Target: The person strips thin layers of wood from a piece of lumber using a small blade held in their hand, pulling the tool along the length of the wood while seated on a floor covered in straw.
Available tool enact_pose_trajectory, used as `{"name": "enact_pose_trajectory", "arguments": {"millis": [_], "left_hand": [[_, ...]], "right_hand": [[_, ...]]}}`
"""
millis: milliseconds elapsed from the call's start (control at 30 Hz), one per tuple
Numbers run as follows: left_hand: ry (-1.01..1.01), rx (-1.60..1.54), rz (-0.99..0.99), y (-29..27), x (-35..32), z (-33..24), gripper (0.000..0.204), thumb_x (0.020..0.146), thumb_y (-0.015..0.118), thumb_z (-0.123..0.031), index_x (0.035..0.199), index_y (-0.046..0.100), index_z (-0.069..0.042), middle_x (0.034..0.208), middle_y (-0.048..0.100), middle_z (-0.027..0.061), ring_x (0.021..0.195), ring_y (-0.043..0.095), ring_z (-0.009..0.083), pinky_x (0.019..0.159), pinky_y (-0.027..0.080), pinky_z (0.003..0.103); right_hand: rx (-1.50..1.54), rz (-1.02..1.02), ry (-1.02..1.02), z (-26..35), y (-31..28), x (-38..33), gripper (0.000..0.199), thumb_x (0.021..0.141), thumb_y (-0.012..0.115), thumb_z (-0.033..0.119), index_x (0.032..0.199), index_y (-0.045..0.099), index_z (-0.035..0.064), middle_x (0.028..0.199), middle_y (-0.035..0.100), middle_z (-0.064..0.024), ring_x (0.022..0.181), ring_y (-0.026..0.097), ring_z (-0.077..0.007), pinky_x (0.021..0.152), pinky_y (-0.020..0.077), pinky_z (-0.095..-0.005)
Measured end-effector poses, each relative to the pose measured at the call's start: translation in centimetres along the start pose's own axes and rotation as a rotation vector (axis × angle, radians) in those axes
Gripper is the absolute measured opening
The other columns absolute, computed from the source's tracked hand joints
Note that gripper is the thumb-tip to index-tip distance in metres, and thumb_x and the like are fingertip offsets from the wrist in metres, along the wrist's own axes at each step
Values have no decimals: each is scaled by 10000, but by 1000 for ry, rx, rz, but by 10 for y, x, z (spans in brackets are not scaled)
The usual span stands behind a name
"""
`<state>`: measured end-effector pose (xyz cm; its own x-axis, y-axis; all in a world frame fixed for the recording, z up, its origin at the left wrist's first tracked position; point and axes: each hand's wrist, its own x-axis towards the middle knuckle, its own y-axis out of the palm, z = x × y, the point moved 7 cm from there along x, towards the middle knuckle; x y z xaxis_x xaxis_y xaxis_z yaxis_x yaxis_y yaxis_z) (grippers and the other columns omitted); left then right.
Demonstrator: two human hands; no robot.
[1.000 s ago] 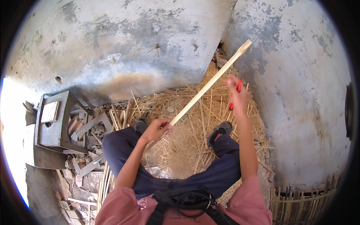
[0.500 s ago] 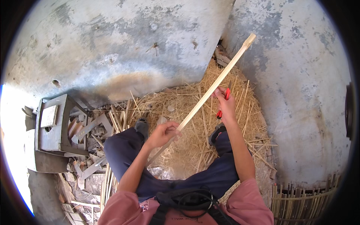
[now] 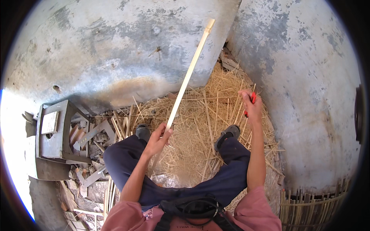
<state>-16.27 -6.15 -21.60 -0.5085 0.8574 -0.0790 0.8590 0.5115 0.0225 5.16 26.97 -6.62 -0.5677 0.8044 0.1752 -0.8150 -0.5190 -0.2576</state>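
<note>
A long pale bamboo strip [image 3: 187, 77] slants up and away from my left hand [image 3: 157, 140], whose fingers are wrapped round its lower part. The strip has a thicker node near its far end, and its lower end passes below the hand toward my lap. Off to the right, apart from the strip, my right hand [image 3: 252, 107] is closed round a red-and-black-handled knife [image 3: 253, 97]. Much of that knife is hidden by the fingers, and its blade does not show clearly now.
Straw-like shavings [image 3: 192, 134] and loose strips cover the floor between my feet. A wooden stool [image 3: 54, 131] lies on its side at the left by scraps. Weathered walls [image 3: 127, 46] meet ahead. A slatted bamboo basket or fence [image 3: 312, 210] stands at lower right.
My right hand has moved right, away from the strip, with the knife in it. The strip's far end has swung left and more upright in my left hand, which shifted slightly left.
</note>
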Motion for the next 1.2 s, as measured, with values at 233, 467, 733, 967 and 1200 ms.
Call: {"name": "enact_pose_trajectory", "arguments": {"millis": [233, 467, 733, 967, 1200], "left_hand": [[-8, 97, -203, -14, 4, 8, 292, 1097, 612, -287, 990, 644, -16, 702, 552, -6, 581, 479, 95, 560, 429, 292], [39, 460, -229, -15, -8, 11, 296, 1062, 653, -285, 958, 646, -8, 617, 509, 131, 544, 462, 201, 562, 404, 375], [110, 464, -192, -5, -5, 6, 309, 1066, 647, -305, 973, 664, -11, 629, 547, 131, 549, 481, 186, 564, 416, 383], [-53, 362, -164, -13, 4, 11, 373, 1052, 672, -353, 949, 678, 6, 615, 567, 101, 565, 503, 142, 565, 428, 366], [-19, 420, -172, -19, 6, 26, 334, 1031, 710, -286, 909, 653, 20, 653, 571, 21, 559, 589, 83, 521, 494, 299]], "right_hand": [[-609, 470, -146, 11, 70, -34, 363, 915, 657, 2, 1224, 762, 161, 711, 669, -19, 652, 639, -183, 627, 514, -354], [-814, 531, -521, 25, 117, -68, 283, 804, 686, 15, 1066, 729, 115, 873, 740, -142, 813, 717, -374, 737, 568, -475], [-733, 653, -221, 2, 83, -58, 306, 867, 662, 57, 1156, 743, 116, 902, 736, -179, 837, 713, -376, 746, 552, -477], [-786, 104, -101, 8, -2, -23, 289, 977, 653, 111, 1249, 749, 119, 765, 677, -155, 678, 647, -293, 702, 514, -399], [-376, 207, 15, -10, -7, -22, 373, 1001, 721, 164, 1360, 691, 67, 774, 650, -27, 644, 548, -126, 694, 485, -303]]}}
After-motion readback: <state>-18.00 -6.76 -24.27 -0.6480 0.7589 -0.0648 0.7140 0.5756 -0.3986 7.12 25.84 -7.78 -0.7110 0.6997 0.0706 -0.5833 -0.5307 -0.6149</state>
